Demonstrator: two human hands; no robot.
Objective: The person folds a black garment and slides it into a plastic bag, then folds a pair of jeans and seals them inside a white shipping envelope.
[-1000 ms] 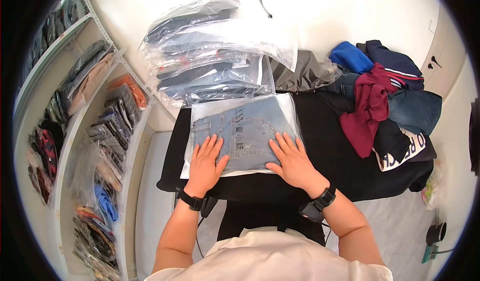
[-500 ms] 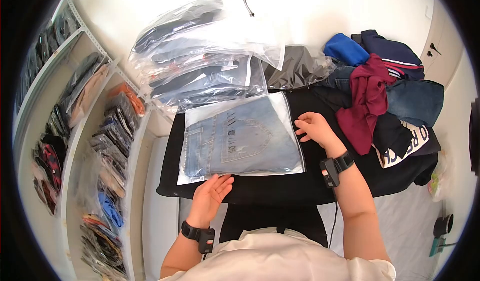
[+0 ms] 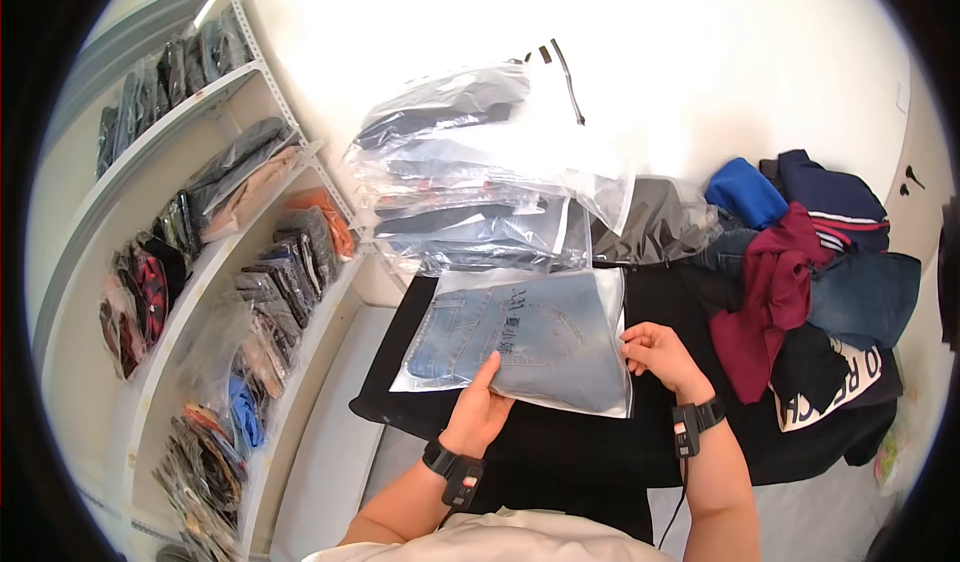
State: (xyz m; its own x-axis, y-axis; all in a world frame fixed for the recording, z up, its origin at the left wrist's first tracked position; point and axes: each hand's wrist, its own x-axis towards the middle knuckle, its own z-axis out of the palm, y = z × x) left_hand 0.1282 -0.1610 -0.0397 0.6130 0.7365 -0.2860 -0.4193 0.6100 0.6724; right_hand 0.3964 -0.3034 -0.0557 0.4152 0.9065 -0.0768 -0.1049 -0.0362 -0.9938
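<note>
A folded pair of light blue jeans [image 3: 545,347] lies inside a clear plastic bag [image 3: 412,380] with dark printed characters, over the black-covered table [image 3: 420,417]. My left hand [image 3: 478,417] grips the bag's near edge, thumb on top and fingers underneath. At the bag's right edge, my right hand [image 3: 662,357] pinches the plastic between thumb and fingers. The near side of the bag looks slightly raised. Each wrist wears a black strap with a small device.
Behind the bag rises a stack of bagged garments [image 3: 470,202], with a grey plastic bag [image 3: 650,222] beside it. Loose clothes, including a maroon garment [image 3: 775,302] and a blue one [image 3: 748,194], are heaped at right. Shelves [image 3: 190,297] of bagged clothing stand at left.
My left hand has gone from open beside the near edge to gripping the bag, and my right hand now pinches its right edge. The camera view has shifted up and left.
</note>
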